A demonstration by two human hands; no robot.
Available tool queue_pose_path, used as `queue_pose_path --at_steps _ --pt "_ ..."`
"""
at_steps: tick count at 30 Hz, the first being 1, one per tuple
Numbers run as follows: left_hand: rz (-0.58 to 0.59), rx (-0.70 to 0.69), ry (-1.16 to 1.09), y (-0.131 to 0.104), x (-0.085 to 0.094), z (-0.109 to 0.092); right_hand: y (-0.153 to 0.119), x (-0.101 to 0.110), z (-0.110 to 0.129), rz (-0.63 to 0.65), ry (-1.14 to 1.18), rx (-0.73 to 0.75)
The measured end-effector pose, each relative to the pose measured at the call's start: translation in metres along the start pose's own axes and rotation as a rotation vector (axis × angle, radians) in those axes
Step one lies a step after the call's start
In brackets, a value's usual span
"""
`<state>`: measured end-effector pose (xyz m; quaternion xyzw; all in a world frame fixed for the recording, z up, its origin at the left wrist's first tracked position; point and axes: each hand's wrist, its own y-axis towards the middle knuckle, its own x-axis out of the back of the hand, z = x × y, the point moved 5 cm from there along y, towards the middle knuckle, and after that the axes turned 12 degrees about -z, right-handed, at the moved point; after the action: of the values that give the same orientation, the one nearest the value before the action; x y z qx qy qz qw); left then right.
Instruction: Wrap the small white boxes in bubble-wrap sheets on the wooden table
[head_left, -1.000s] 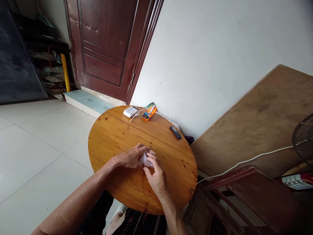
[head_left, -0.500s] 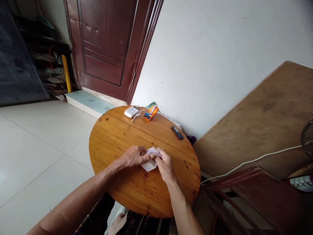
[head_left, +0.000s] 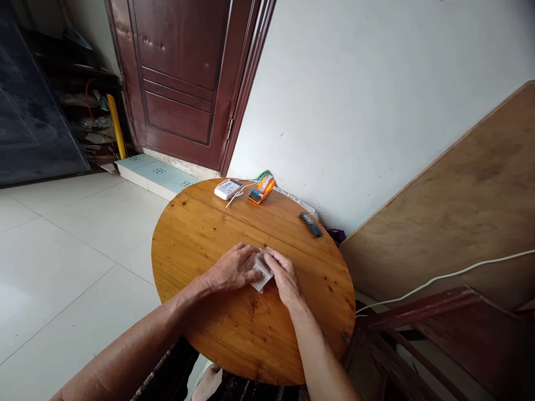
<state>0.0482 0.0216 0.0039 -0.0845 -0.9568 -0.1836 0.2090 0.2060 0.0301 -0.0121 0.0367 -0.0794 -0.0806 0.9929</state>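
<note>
I see the round wooden table (head_left: 196,228) first. Over its middle, the left hand (head_left: 232,270) at nine o'clock and right hand (head_left: 286,278) at three clamp fingers on a clear-wrapped packet (head_left: 262,277), likely steadying it; an orange object (head_left: 264,193) sits at twelve, perhaps leaving room.

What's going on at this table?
A person is handling a small, pale, see-through packet in both hands over the round wooden table. The left hand and right hand have their fingers around it, so what is inside can't be made out. Toward the wall lie a white device with a cord, an orange item and a dark, blurred-out object.
</note>
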Motion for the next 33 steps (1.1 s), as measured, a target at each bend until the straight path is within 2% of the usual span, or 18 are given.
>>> queue_pose_path --at_steps 3,6,14,20,26,33 --pt "0.000 0.115 -0.039 0.000 0.000 0.004 0.004 -0.002 0.003 0.056 -0.048 0.013" --pt "-0.002 0.185 -0.047 0.001 0.000 0.008 0.010 -0.005 0.006 0.059 -0.068 -0.008" --pt "-0.056 0.201 -0.048 0.003 -0.003 0.019 0.015 -0.002 0.001 -0.074 0.016 -0.062" --pt "-0.068 0.220 -0.059 0.004 -0.002 0.018 0.014 -0.001 -0.004 -0.130 -0.045 0.001" --pt "-0.047 0.235 -0.079 0.004 -0.002 0.017 0.014 0.001 -0.007 -0.161 -0.041 0.026" --pt "-0.060 0.259 -0.099 0.006 -0.005 0.025 0.011 0.002 -0.002 -0.165 -0.036 0.065"
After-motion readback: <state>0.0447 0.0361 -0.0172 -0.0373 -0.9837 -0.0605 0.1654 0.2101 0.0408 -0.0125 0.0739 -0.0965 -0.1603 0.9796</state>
